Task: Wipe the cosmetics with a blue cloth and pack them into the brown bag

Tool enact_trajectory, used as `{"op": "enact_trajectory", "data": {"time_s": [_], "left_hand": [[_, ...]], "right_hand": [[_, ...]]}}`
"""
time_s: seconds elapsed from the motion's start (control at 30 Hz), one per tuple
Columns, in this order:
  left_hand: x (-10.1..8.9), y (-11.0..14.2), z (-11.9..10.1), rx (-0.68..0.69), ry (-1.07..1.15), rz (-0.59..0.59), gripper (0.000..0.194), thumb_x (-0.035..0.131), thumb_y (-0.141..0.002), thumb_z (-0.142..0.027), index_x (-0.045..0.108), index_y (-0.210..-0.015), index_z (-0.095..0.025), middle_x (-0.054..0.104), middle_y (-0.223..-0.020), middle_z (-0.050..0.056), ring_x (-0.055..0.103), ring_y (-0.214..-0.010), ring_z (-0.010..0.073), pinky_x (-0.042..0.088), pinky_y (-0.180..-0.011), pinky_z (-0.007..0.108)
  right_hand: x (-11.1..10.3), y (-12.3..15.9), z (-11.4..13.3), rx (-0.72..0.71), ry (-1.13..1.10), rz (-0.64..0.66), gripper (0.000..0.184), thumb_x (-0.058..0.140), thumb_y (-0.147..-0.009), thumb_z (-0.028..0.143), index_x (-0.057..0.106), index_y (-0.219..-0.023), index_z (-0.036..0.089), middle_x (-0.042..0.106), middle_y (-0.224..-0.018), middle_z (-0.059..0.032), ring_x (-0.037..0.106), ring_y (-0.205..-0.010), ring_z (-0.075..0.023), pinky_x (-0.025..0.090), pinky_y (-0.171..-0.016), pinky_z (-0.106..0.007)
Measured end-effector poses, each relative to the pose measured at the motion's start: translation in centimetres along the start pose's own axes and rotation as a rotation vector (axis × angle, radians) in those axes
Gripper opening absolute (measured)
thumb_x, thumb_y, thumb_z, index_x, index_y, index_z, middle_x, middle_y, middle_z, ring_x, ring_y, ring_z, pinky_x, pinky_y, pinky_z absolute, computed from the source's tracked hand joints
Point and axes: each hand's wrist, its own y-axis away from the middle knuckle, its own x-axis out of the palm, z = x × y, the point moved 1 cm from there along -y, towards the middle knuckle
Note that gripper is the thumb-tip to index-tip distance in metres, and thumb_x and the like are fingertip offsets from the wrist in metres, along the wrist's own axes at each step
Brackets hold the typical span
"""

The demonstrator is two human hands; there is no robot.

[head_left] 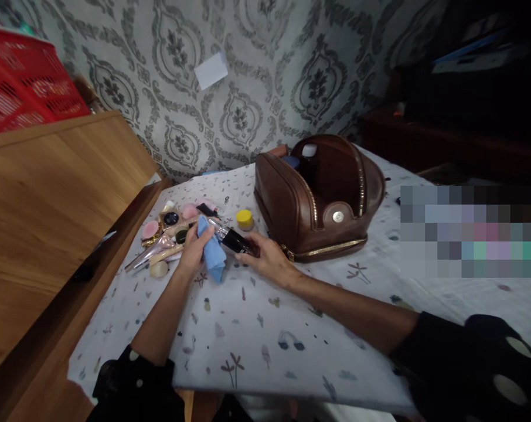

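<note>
My left hand is closed on a folded light-blue cloth, which hangs down from the fingers. In my right hand is a dark bottle with a clear, silvery end pointing left; the cloth touches or nearly touches that end. Left of the hands lies a cluster of cosmetics: a round black compact, a pink round item, a pinkish tube and several others. A small jar with a yellow lid stands behind the bottle.
An unzipped brown toiletry bag stands right of the hands, with a white-capped bottle inside. The table has a patterned white cloth. A wooden panel borders the left, with a red basket on top. A patterned wall rises behind.
</note>
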Motion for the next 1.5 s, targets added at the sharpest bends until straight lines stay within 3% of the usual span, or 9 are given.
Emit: {"op": "enact_trajectory", "data": {"time_s": [0.1, 0.17, 0.33, 0.67, 0.97, 1.17, 1.33, 1.5], "left_hand": [[0.4, 0.5, -0.2, -0.102, 0.04, 0.167, 0.055, 0.088, -0.057, -0.041, 0.071, -0.102, -0.016, 0.073, -0.083, 0.003, 0.063, -0.065, 0.0132, 0.048, -0.06, 0.022], [0.7, 0.7, -0.1, -0.148, 0.056, 0.208, 0.054, 0.087, -0.058, -0.039, 0.071, -0.103, -0.015, 0.074, -0.085, 0.005, 0.066, -0.069, 0.0158, 0.05, -0.063, 0.024], [0.8, 0.6, 0.5, -0.174, 0.101, 0.157, 0.051, 0.09, -0.054, -0.039, 0.072, -0.095, -0.014, 0.076, -0.085, 0.005, 0.068, -0.071, 0.0166, 0.052, -0.069, 0.026], [0.8, 0.5, 1.3, -0.158, 0.04, 0.045, 0.055, 0.093, -0.045, -0.043, 0.066, -0.083, -0.015, 0.07, -0.072, -0.001, 0.063, -0.06, 0.0125, 0.051, -0.06, 0.024], [0.7, 0.5, 2.0, -0.144, 0.042, 0.072, 0.051, 0.091, -0.051, -0.045, 0.065, -0.083, -0.015, 0.068, -0.071, -0.001, 0.062, -0.06, 0.0122, 0.052, -0.058, 0.023], [0.7, 0.6, 1.1, -0.15, 0.11, 0.157, 0.048, 0.09, -0.054, -0.039, 0.07, -0.09, -0.014, 0.073, -0.081, 0.004, 0.067, -0.07, 0.0162, 0.055, -0.066, 0.026], [0.6, 1.0, -0.2, -0.132, 0.083, 0.301, 0.044, 0.086, -0.06, -0.04, 0.071, -0.091, -0.013, 0.075, -0.09, 0.009, 0.071, -0.08, 0.0228, 0.058, -0.072, 0.032], [0.4, 1.1, 0.0, -0.171, 0.124, 0.334, 0.048, 0.085, -0.061, -0.045, 0.069, -0.095, -0.015, 0.075, -0.096, 0.01, 0.071, -0.081, 0.0249, 0.059, -0.068, 0.035]], "right_hand": [[0.0, -0.2, -0.3, -0.008, -0.126, 0.071, 0.031, 0.064, -0.08, 0.042, 0.06, -0.095, 0.015, 0.063, -0.086, -0.003, 0.059, -0.078, -0.018, 0.045, -0.07, -0.029], [0.1, -0.2, -0.4, -0.013, -0.155, 0.118, 0.033, 0.063, -0.082, 0.046, 0.061, -0.095, 0.015, 0.063, -0.085, -0.0028, 0.059, -0.077, -0.0181, 0.045, -0.069, -0.029], [0.1, -0.2, -0.9, -0.004, -0.104, 0.114, 0.032, 0.064, -0.081, 0.046, 0.061, -0.089, 0.016, 0.063, -0.08, -0.002, 0.058, -0.075, -0.0181, 0.045, -0.064, -0.028], [-0.2, 0.3, 0.6, 0.034, 0.146, -0.038, 0.027, 0.07, -0.07, 0.035, 0.048, -0.076, 0.02, 0.052, -0.068, 0.0055, 0.048, -0.063, -0.0119, 0.035, -0.059, -0.025], [-0.2, 0.5, 0.8, 0.028, 0.187, -0.057, 0.028, 0.071, -0.072, 0.04, 0.052, -0.078, 0.02, 0.057, -0.068, 0.0036, 0.05, -0.061, -0.0125, 0.036, -0.058, -0.025], [-0.1, 0.1, 0.0, 0.03, -0.141, 0.118, 0.034, 0.067, -0.078, 0.048, 0.059, -0.086, 0.016, 0.061, -0.078, -0.0009, 0.058, -0.071, -0.016, 0.043, -0.062, -0.027], [0.0, 0.3, 0.2, 0.108, -0.35, 0.281, 0.047, 0.07, -0.075, 0.06, 0.06, -0.085, 0.015, 0.059, -0.07, 0.0006, 0.056, -0.062, -0.0136, 0.037, -0.054, -0.024], [0.1, 0.5, 1.0, 0.155, -0.499, 0.33, 0.051, 0.075, -0.071, 0.06, 0.064, -0.088, 0.013, 0.065, -0.077, -0.002, 0.061, -0.066, -0.0136, 0.044, -0.055, -0.024]]}}
